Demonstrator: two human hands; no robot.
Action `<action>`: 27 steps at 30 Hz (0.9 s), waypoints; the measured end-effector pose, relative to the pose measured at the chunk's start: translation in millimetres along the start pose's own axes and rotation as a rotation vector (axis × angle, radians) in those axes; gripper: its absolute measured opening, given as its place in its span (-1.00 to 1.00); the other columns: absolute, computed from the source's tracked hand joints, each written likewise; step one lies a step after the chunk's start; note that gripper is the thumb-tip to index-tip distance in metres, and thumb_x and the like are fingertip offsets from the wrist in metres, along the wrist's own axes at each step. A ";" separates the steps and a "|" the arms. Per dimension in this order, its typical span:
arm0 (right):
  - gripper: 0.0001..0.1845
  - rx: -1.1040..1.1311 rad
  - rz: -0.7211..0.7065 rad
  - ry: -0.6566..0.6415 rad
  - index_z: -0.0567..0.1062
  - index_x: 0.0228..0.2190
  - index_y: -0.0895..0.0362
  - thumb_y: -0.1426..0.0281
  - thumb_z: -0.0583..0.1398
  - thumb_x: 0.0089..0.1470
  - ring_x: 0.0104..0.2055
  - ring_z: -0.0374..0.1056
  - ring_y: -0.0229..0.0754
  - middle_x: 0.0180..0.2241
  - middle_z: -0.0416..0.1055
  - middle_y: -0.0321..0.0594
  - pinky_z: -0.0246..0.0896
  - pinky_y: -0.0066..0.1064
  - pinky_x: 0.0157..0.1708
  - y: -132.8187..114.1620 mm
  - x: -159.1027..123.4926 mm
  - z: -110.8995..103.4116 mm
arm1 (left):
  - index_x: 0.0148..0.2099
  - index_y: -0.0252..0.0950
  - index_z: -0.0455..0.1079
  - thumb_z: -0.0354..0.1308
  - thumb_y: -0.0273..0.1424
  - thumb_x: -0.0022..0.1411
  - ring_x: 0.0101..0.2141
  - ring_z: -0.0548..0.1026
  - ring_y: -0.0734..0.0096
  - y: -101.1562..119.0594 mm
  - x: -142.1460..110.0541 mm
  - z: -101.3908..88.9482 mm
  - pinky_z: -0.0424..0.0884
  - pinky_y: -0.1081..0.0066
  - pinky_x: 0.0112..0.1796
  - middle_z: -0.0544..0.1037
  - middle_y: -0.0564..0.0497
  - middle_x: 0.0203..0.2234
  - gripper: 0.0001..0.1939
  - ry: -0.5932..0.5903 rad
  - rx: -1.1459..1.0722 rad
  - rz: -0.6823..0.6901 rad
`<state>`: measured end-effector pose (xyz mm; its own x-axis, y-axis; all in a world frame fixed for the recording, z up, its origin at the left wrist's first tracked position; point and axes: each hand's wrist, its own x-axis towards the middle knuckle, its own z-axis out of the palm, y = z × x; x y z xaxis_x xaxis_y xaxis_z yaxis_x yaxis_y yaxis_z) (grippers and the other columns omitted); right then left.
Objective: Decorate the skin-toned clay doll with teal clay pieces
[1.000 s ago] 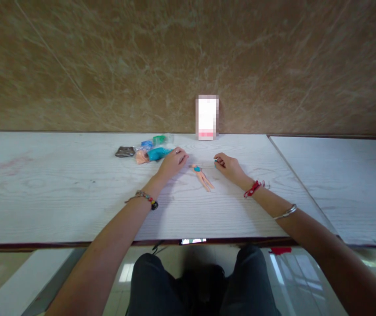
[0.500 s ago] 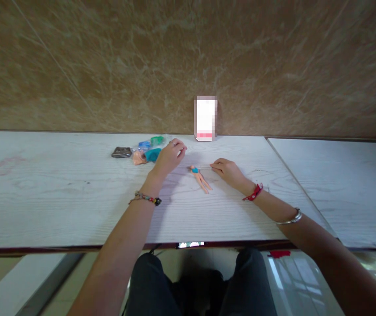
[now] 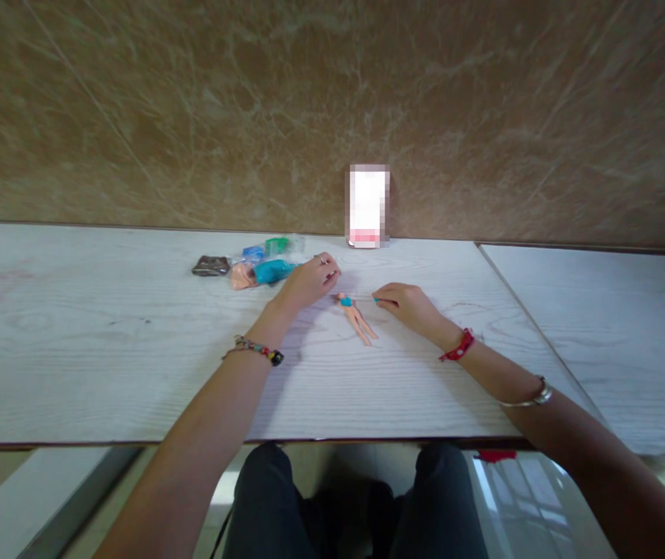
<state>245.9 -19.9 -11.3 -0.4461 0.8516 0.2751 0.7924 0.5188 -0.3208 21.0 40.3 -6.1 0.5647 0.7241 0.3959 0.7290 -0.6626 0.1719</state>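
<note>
A small peach-coloured clay figure [image 3: 356, 317] with a teal top lies on the white wood-grain table [image 3: 105, 349], between my hands. My left hand [image 3: 308, 282] rests just left of the figure's head, fingers curled loosely, a ring on one finger. My right hand [image 3: 405, 303] lies just right of the figure, fingers pinched on a tiny teal bit of clay [image 3: 375, 299]. Behind my left hand sits a cluster of clay packets: teal [image 3: 273, 271], peach [image 3: 241, 276], blue [image 3: 252, 252], green [image 3: 277, 244] and dark brown [image 3: 210, 265].
A blurred white card [image 3: 368, 206] leans against the brown marble wall at the table's back edge. A second white tabletop [image 3: 612, 326] adjoins on the right. My knees show below the table's front edge.
My left hand went back toward the clay packets, then came forward beside the figure's head. My right hand slid left, closer to the figure, still pinching the teal bit.
</note>
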 end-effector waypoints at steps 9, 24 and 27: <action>-0.60 -0.272 -0.116 -0.100 0.39 0.00 0.18 0.30 0.07 0.15 -0.06 0.31 -0.03 0.07 0.30 -0.04 0.31 -0.20 -0.14 -3.7 -15.6 -8.0 | -0.30 -0.34 0.38 -0.11 -0.46 0.22 -0.26 0.42 0.36 -2.6 -0.5 0.8 0.38 0.36 -0.21 0.42 -0.08 -0.27 -0.77 0.005 -0.010 0.020; -0.79 -0.114 -0.171 -0.069 0.57 -0.38 0.13 0.47 0.11 0.10 -0.19 0.34 -0.12 -0.29 0.51 -0.13 0.24 -0.30 -0.18 -0.7 -7.1 -8.6 | -0.33 -0.33 0.37 -0.11 -0.41 0.22 -0.27 0.40 0.34 -2.9 0.4 2.4 0.37 0.33 -0.22 0.41 -0.08 -0.30 -0.77 0.001 -0.062 0.012; -0.74 -0.248 -0.180 -0.106 0.50 -0.17 0.16 0.37 0.11 0.12 -0.09 0.30 -0.04 -0.07 0.43 -0.07 0.23 -0.23 -0.20 -3.0 -12.9 -9.6 | -0.33 -0.33 0.37 -0.10 -0.43 0.21 -0.27 0.40 0.34 -3.0 0.2 2.4 0.36 0.33 -0.21 0.41 -0.07 -0.30 -0.77 -0.007 -0.071 0.014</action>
<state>253.3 -33.2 -5.1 -0.6189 0.7577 0.2071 0.7682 0.6388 -0.0415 19.9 42.9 -8.7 0.5778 0.7158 0.3921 0.6919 -0.6845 0.2298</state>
